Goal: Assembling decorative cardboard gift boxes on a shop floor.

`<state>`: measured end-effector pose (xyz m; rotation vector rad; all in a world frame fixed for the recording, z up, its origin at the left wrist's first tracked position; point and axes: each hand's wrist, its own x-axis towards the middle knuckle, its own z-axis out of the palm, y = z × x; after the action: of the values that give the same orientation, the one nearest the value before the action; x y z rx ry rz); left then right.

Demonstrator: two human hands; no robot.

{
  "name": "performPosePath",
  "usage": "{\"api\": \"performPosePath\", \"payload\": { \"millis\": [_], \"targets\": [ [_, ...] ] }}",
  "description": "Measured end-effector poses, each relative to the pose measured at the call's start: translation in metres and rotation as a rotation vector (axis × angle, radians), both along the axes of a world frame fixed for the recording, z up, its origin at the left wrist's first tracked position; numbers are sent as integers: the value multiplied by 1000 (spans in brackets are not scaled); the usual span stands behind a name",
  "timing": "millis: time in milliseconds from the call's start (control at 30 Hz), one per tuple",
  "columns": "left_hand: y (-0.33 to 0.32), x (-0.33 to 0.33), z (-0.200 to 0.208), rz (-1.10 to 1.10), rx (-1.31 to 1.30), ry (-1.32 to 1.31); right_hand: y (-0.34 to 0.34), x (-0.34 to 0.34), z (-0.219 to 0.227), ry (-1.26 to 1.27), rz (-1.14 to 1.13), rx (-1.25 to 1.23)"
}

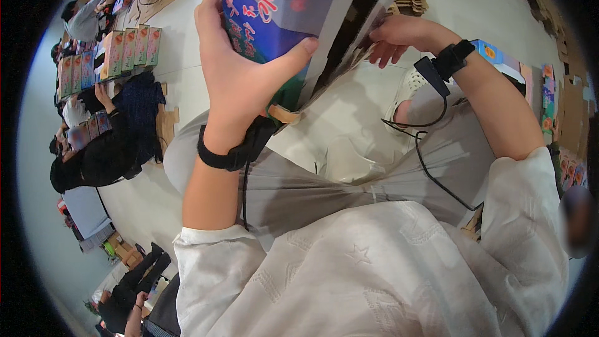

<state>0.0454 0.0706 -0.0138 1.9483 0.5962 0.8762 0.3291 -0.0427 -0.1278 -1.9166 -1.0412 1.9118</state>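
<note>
Past the white shirt [362, 262] and grey trousers [293, 190], 2 hands meet a blue box [268, 43] at the view's upper edge. The left hand [243, 75] is spread round it, thumb laid along the near side; the right hand [405, 34] has loosely bent fingers by the right edge, and I cannot tell whether they pinch it. To steady it well, the left grip should be firm without denting the card, with the cable [430, 171] clear of the edges. The box's top is cut off, and the dark strip [343, 40] may be a gap or print. Farther left, a row of boxes [112, 56] blurs together.
</note>
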Motion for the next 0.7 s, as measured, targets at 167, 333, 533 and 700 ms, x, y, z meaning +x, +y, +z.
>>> {"api": "performPosePath", "payload": {
  "millis": [167, 333, 533, 700],
  "targets": [
    [4, 1, -6, 26, 86, 47, -6, -10, -1, -63, -21, 14],
    [2, 2, -7, 25, 84, 64, -6, -14, 0, -108, 51, 53],
    [-4, 6, -4, 140, -17, 99, 5, 26, 1, -370, -83, 202],
    [-4, 6, -6, 174, -86, 111, 11, 54, 14, -137, -650, 307]
  ]
}}
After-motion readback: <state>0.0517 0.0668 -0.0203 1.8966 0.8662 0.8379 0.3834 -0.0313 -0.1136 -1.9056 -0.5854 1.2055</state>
